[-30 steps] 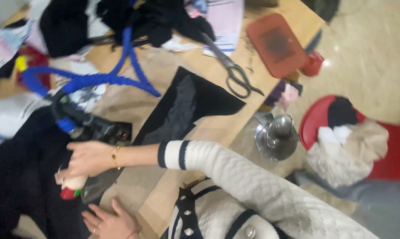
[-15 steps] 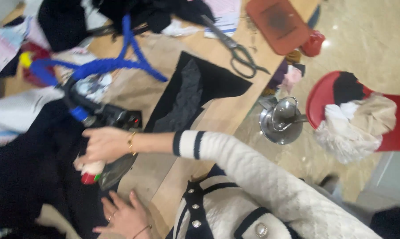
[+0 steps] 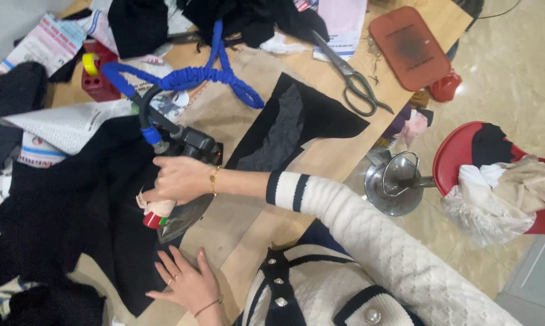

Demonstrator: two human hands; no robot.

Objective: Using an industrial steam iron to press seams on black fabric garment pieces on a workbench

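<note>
Wooden table [image 3: 321,157], right hand [image 3: 179,179] gripping iron [image 3: 185,208]

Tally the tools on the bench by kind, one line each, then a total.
Steam iron, held by the right hand: 1
Scissors: 1
Red iron rest pad: 1
Total: 3
</note>
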